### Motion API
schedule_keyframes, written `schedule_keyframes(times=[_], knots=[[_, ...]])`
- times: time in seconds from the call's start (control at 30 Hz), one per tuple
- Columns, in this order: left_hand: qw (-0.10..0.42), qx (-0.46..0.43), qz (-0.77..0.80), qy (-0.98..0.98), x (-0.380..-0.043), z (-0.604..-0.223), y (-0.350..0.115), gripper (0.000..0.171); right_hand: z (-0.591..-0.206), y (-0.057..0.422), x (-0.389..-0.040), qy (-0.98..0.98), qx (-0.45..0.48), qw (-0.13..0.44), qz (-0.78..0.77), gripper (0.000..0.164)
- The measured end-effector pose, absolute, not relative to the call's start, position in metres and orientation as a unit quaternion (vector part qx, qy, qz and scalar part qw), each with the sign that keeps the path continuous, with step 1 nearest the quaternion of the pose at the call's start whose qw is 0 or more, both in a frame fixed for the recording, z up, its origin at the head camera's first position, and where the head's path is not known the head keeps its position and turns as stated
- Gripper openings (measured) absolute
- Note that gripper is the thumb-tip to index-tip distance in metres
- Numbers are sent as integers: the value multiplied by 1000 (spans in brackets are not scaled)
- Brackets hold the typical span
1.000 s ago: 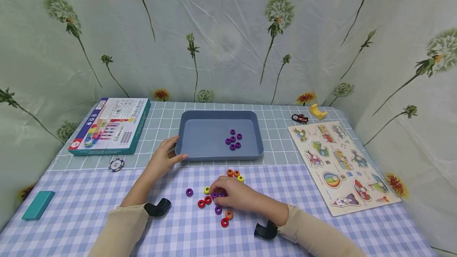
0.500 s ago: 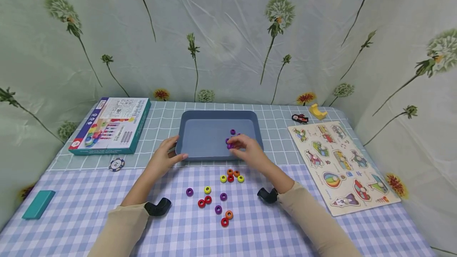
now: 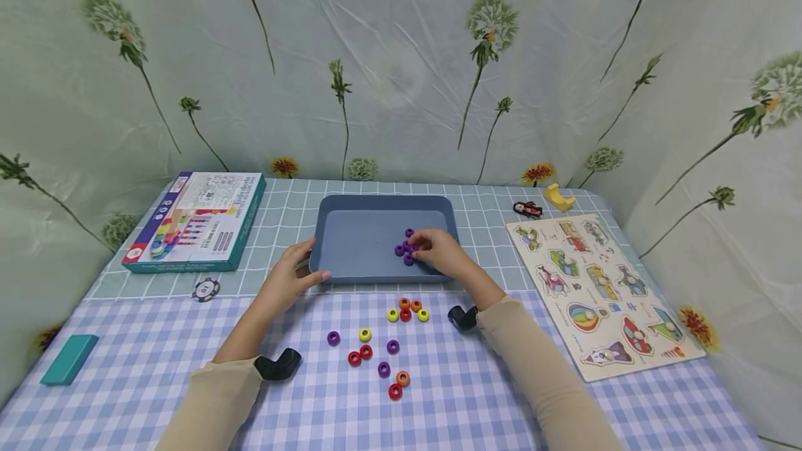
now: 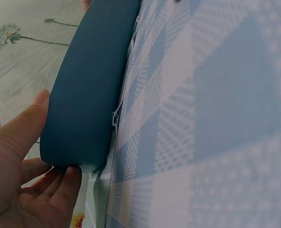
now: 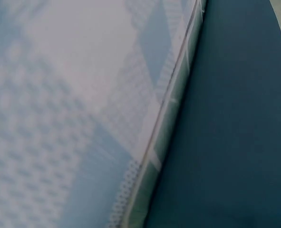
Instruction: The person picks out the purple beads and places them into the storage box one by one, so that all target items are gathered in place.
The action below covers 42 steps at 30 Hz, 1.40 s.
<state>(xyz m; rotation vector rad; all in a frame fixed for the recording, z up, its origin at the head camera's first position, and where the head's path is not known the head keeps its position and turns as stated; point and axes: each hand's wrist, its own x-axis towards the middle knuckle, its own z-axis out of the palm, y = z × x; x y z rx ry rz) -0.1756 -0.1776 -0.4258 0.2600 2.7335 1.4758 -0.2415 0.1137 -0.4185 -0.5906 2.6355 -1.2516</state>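
My left hand (image 3: 293, 271) holds the left front corner of the blue-grey tray (image 3: 351, 273). In the left wrist view, its thumb lies at the tray wall (image 4: 85, 95) and its bent fingers are against the tray's end. Inside the tray on the right, my right hand (image 3: 438, 250) has thumb and fingertips around a purple bead (image 3: 414, 249). Several other purple beads (image 3: 399, 250) cluster beside those fingertips, partly covered by the hand. The right wrist view shows mostly the tray's outer wall (image 5: 221, 123) and the cloth, with the fingers out of sight.
Loose red beads (image 3: 354, 358), yellow beads (image 3: 365, 334), orange beads (image 3: 403, 378) and purple beads (image 3: 384, 369) lie on the checked cloth before the tray. A toy box (image 3: 197, 221), poker chip (image 3: 205, 289) and teal block (image 3: 69, 360) are left; a puzzle board (image 3: 604, 298) lies right.
My right hand has gone from the loose beads on the cloth up into the tray, then shifted slightly right among the purple beads. The left hand stays at the tray corner.
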Motion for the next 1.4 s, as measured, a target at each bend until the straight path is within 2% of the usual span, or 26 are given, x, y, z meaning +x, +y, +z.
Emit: schedule_keyframes(times=[0.13,0.3,0.57,0.67,0.8,1.07,1.2,1.4], knots=[[11,80,474,877,-175,-426,-177,79,-415,111,-239,889,-179,94,-411,17],[14,83,474,876,-176,-426,-177,78,-408,110,-230,885,-176,71,-424,27],[13,80,473,877,-175,-425,-177,76,-389,112,-193,824,-276,37,-493,36],[17,79,471,878,-175,-425,-177,76,-378,111,-170,807,-322,53,-493,37],[18,76,470,879,-175,-425,-177,75,-373,108,-139,789,-362,104,-485,35],[23,71,469,880,-174,-424,-176,75,-416,107,-125,780,-385,198,-453,35],[24,70,469,880,-174,-425,-176,76,-426,108,-123,798,-398,207,-401,31],[25,70,468,881,-174,-425,-176,75,-433,105,-122,818,-439,171,-331,22]])
